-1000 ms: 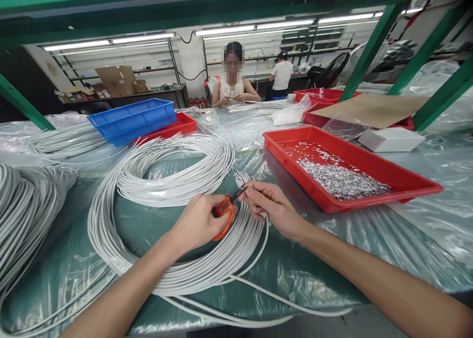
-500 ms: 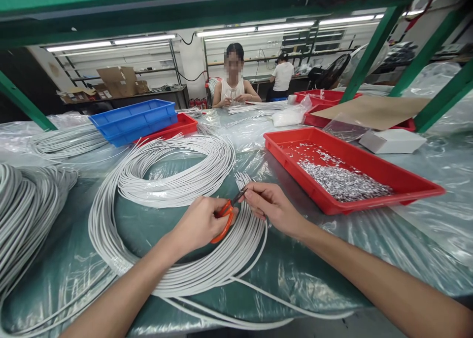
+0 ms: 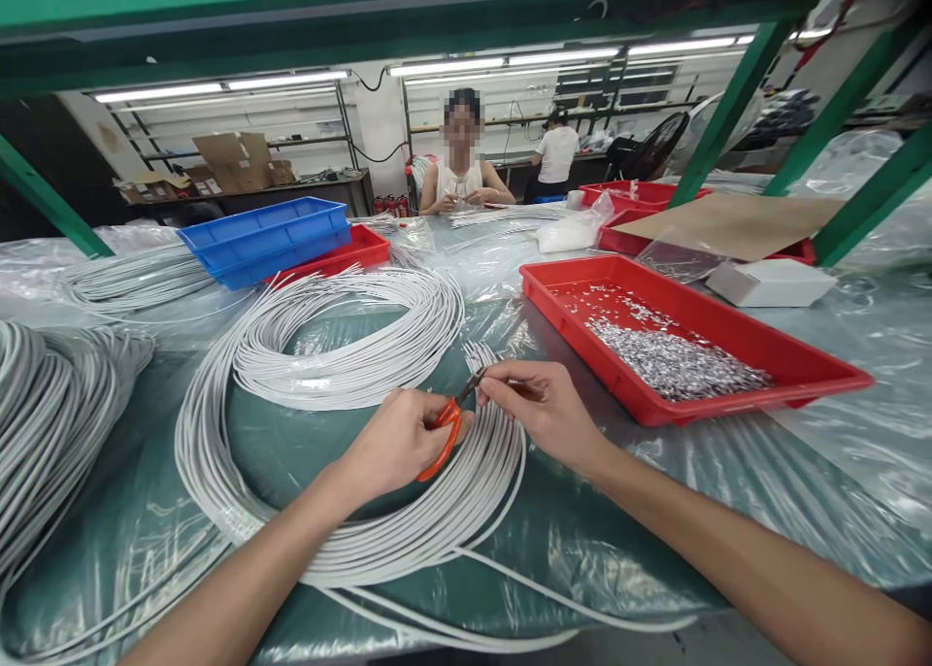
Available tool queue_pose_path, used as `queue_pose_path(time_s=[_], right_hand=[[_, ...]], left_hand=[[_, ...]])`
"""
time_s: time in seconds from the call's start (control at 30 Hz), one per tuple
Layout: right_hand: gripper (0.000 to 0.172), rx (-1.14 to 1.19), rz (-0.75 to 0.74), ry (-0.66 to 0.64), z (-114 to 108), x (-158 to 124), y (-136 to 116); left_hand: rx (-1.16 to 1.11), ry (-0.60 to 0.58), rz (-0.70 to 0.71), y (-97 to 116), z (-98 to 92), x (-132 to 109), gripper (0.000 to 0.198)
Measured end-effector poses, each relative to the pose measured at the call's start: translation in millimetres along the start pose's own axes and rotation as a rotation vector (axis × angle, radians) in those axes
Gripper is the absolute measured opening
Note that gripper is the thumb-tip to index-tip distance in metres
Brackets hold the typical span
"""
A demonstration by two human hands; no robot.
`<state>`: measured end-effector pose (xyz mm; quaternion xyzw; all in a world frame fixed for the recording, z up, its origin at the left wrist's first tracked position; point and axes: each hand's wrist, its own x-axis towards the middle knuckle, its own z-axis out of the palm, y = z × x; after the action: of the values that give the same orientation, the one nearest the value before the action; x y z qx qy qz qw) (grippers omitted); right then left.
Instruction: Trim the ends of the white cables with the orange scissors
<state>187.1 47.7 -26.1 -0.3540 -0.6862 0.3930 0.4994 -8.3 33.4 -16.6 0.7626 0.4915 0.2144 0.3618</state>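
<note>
Left hand (image 3: 397, 443) grips orange snips (image 3: 446, 433); right hand (image 3: 543, 409) pinches something tiny at their tip, above the white cable coil (image 3: 349, 375), red tray (image 3: 757, 400) of metal bits just beside

The left hand (image 3: 397, 443) and right hand (image 3: 543, 409) are bare. The slim left forearm (image 3: 269, 569) and right forearm (image 3: 728, 559) are uncovered down to the picture's lower edge.

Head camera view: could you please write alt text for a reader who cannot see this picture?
A person's left hand holds orange-handled scissors, and the right hand pinches shut at the blade tip, above a large coil of white wire. To the right stands a red tray of small metal pieces; another person sits across the table.
</note>
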Motion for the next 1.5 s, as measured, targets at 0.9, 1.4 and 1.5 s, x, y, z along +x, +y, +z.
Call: queue_pose_path(time_s=[0.9,1.4,1.5], right_hand=[[0.036,0.243,0.228,-0.082,-2.7,7.5,3.5],[0.019,-0.044,-0.035,0.085,-0.6,-1.1,2.7],[0.017,-0.083,-0.058,0.139,1.2,-2.2,3.1]], left_hand=[[-0.199,-0.074,-0.032,-3.0,-2.3,2.0,0.044],[-0.315,-0.136,-0.090,5.1,-1.9,-0.2,0.038],[-0.311,-0.144,-0.087,3.8,-1.3,0.2,0.039]])
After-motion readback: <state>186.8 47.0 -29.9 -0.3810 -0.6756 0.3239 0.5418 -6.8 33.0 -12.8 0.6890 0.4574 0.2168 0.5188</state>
